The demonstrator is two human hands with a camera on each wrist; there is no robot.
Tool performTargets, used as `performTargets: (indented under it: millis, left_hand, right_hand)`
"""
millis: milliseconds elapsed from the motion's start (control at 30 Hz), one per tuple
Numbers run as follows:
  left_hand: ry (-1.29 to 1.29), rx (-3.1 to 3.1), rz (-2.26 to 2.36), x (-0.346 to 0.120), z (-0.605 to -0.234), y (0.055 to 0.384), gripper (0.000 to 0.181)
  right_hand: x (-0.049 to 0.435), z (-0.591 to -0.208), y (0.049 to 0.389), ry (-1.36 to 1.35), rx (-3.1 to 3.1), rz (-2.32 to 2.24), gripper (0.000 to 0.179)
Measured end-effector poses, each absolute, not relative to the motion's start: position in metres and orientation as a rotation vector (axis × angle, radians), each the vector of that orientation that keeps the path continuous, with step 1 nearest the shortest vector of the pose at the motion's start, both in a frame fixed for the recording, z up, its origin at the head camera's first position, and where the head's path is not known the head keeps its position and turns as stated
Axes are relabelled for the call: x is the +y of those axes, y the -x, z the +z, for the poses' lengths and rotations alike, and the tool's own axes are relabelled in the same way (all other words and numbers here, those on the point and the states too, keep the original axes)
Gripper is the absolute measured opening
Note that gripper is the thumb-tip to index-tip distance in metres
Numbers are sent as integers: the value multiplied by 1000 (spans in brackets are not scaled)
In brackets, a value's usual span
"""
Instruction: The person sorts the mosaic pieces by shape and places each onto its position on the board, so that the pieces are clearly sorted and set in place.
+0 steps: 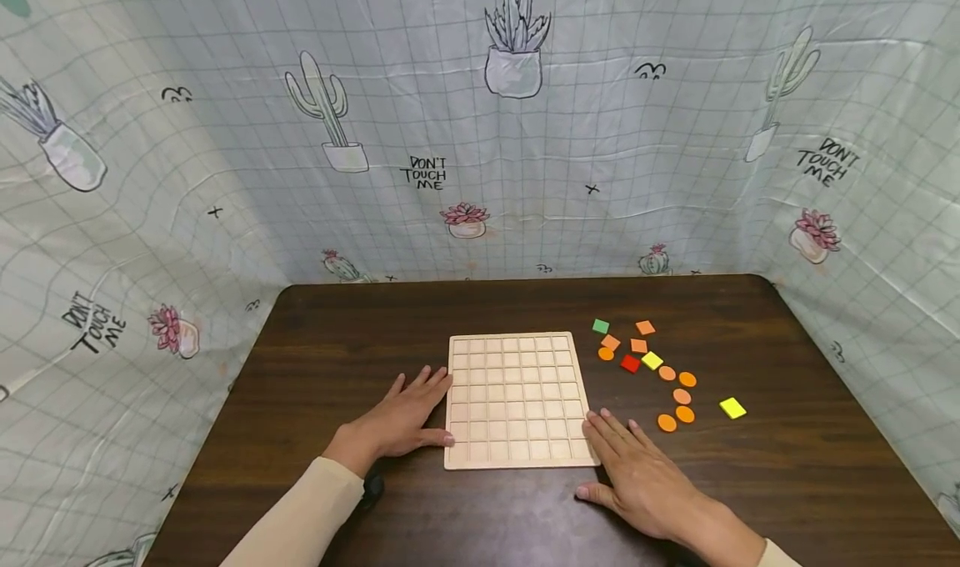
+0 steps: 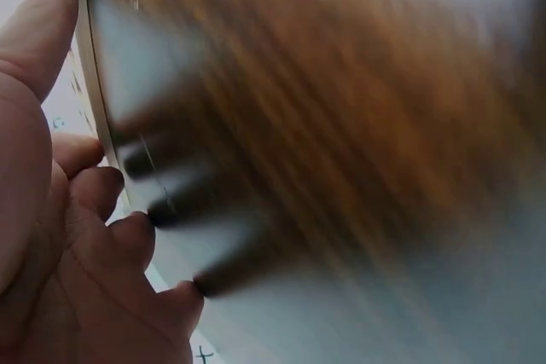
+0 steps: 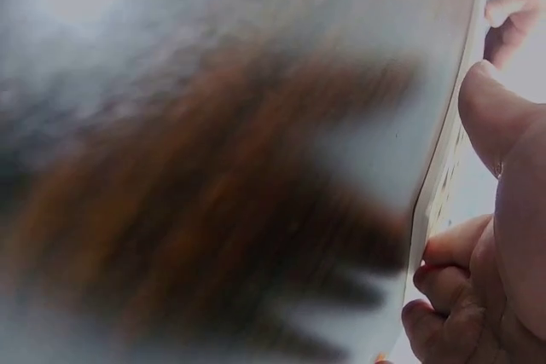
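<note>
A pale wooden board (image 1: 517, 400) with a grid of shallow square recesses lies on the table in the head view. My left hand (image 1: 401, 417) lies spread along its left side, fingertips and thumb touching the edge. At the lower right side, my right hand (image 1: 637, 475) lies flat with straight fingers against the edge; its thumb rests on the table below the board. The left wrist view shows the board's thin edge (image 2: 88, 49) beside the left fingers (image 2: 132, 240). Similarly, the right wrist view shows the board's edge (image 3: 435, 168) near the right fingers (image 3: 444, 287).
Right of the board lie loose flat pieces: a green square (image 1: 601, 326), a red square (image 1: 631, 363), a yellow square (image 1: 652, 360), another yellow square (image 1: 732, 408), orange squares (image 1: 645, 328) and several orange discs (image 1: 685, 414). A patterned curtain (image 1: 465, 133) surrounds the dark wooden table (image 1: 337, 325).
</note>
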State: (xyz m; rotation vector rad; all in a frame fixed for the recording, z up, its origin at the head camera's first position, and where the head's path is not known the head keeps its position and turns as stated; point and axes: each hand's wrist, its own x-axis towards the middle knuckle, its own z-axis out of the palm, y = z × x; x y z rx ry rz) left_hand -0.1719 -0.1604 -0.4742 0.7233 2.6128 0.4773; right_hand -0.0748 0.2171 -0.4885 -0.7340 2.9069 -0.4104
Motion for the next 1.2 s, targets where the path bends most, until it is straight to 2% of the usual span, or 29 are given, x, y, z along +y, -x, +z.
performTargets:
  millis: [367,833,1200]
  left_hand:
    - [-715,2589,528,-157,-475,165,95]
    - [-765,2610,463,-159,-480,172,89]
    - [-806,2625,376,-159,-482,178,93]
  right_hand:
    - [222,-492,63,742,2929,-414,90]
    - [224,-492,62,747,2954,-402,86]
    - [225,-492,63,769,2961,-413,84]
